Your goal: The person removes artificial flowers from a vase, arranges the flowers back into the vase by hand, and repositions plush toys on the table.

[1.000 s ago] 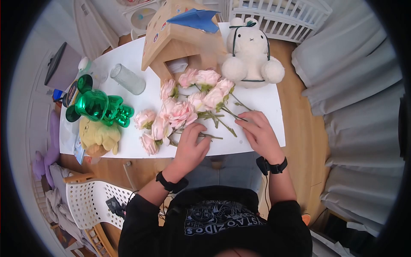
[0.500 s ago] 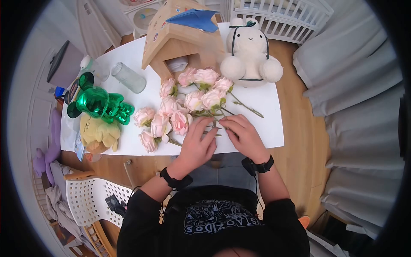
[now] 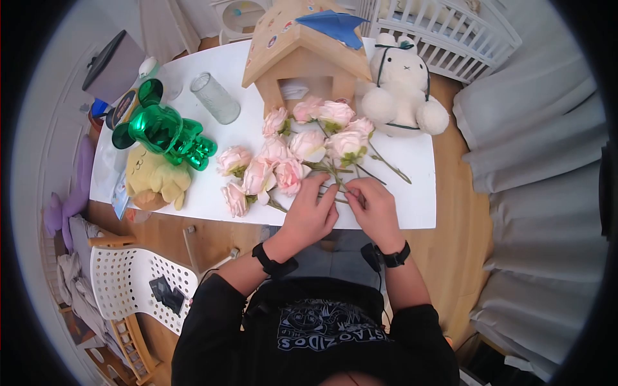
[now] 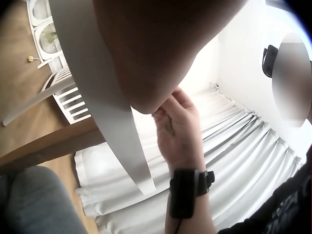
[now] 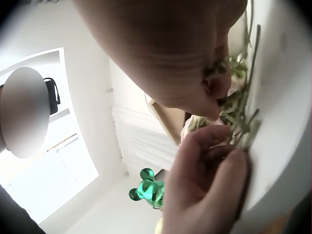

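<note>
The right hand [image 3: 376,209] pinches a rose stem [image 3: 336,175] near the surface's [image 3: 412,209] front edge; the left hand's [image 3: 309,219] fingers curl beside it, their grip unclear. Sorting seems in hand; next calls for gentle untangling.

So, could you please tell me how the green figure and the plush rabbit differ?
The green figure is glossy and metallic, while the plush rabbit is matte and fluffy. The figure is green, whereas the rabbit is white with dark trim. Both are on the white table.

house roof [image 3: 277,38] cropped, crib [image 3: 450,40] cropped, stems [image 3: 334,172] part-hidden by fingers [image 3: 363,188]
</note>
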### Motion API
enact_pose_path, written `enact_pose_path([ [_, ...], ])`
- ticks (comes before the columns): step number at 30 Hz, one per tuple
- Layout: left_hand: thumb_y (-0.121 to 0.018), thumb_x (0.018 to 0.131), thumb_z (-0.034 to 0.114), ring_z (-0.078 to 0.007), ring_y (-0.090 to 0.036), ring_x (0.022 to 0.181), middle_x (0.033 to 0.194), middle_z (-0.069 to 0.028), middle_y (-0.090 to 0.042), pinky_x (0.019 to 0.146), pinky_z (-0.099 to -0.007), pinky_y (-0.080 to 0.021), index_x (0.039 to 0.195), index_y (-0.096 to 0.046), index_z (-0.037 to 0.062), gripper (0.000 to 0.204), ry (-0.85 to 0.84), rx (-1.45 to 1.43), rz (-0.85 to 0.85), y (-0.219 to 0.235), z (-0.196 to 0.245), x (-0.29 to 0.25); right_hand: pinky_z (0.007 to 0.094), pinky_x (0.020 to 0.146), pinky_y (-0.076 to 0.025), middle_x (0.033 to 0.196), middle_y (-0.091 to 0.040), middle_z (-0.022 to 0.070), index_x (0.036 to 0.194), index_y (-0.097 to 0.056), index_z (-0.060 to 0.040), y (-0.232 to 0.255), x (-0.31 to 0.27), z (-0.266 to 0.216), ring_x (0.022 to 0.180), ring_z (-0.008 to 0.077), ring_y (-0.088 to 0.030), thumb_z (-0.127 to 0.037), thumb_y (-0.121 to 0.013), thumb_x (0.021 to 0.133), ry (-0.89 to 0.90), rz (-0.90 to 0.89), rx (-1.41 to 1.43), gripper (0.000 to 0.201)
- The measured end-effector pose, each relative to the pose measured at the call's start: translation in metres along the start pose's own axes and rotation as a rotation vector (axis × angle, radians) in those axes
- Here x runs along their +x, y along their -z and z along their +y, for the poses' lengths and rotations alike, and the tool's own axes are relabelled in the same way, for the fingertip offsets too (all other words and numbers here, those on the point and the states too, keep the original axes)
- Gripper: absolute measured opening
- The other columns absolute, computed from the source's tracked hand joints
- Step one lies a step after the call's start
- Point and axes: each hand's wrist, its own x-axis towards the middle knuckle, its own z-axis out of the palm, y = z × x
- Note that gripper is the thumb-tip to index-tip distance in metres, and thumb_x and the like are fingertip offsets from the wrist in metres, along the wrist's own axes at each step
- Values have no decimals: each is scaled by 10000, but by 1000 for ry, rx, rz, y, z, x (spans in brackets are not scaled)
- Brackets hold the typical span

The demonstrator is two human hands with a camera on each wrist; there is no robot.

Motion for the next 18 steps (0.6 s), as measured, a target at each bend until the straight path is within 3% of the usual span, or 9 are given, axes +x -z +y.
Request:
enact_pose_path([
  [7,-742,814,25,-447,-603,1200,1355,-272,-562,1013,-500,-537,1294,-637,-49,497,-28,-12,-8,0,-2,-3,328,649,-539,1003,-723,112,1153,-737,-31,5,45,-41,735,228,-671,5,-820,881,111,18,-67,286],
  [10,-741,801,35,-449,-600,1212,1350,-265,-559,1024,-503,-535,1263,-639,-52,481,-56,-5,-27,2,-6,-3,334,680,-557,1077,-750,142,1192,-739,-24,0,54,-45,761,253,-695,-12,-813,895,265,40,-270,305],
  [12,-741,787,42,-445,-592,1236,1342,-254,-557,1029,-501,-535,1220,-642,-49,453,-95,-2,-14,5,-6,-1,419,813,-594,1133,-756,154,1199,-729,4,3,37,-43,966,355,-706,33,-760,883,171,33,-207,318],
  [16,-730,780,0,-433,-603,1164,1288,-221,-586,995,-495,-531,1161,-652,-28,390,-58,-15,85,7,2,-1,387,787,-606,1155,-773,175,1216,-723,30,30,21,-50,906,335,-726,106,-674,891,98,69,-235,337],
  [18,-725,787,12,-447,-597,1196,1290,-222,-582,1020,-505,-526,1149,-652,-29,371,-107,3,83,10,0,2,355,738,-609,1116,-784,209,1181,-719,53,52,28,-74,832,303,-740,175,-577,856,261,331,-256,375],
])
